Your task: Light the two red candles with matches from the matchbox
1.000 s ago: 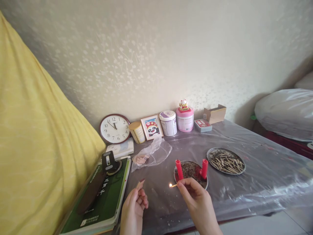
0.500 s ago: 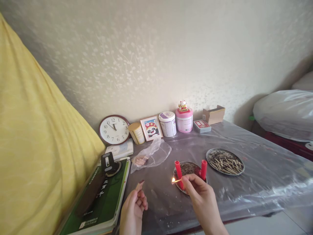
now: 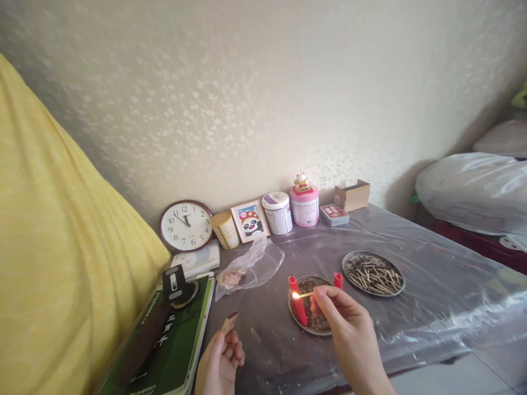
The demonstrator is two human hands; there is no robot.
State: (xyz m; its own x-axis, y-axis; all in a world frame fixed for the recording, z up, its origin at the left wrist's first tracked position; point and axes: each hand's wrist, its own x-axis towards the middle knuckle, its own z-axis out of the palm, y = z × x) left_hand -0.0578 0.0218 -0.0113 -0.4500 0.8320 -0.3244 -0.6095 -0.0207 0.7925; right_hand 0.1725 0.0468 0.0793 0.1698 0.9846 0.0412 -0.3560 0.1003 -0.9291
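Observation:
Between thumb and fingertips, my right hand (image 3: pixel 346 321) pinches a burning match (image 3: pixel 303 295). Its flame lies in front of the left red candle (image 3: pixel 300 307), below that candle's wick. A second red candle (image 3: pixel 338 280) stands on the right, its lower part hidden behind my hand. Both candles are on a round metal plate (image 3: pixel 293 317) with dark bits in it. Low on the left, my left hand (image 3: pixel 220 356) is closed on a small matchbox (image 3: pixel 230 322), held upright. A second round plate (image 3: pixel 345 262) full of matchsticks sits behind and to the right.
A crumpled plastic bag (image 3: pixel 263 260) lies behind my hands. A green book (image 3: pixel 173 340) with a black object on it is at left. Along the wall stand a clock (image 3: pixel 186 225), a framed panda picture (image 3: pixel 250 220), tins (image 3: pixel 277 214), a card box (image 3: pixel 335 214) and a carton (image 3: pixel 352 196).
The lit match has shifted from in front of the left candle's side up closer to its upper part. My right hand moved slightly right, covering more of the right candle. The view has tilted slightly.

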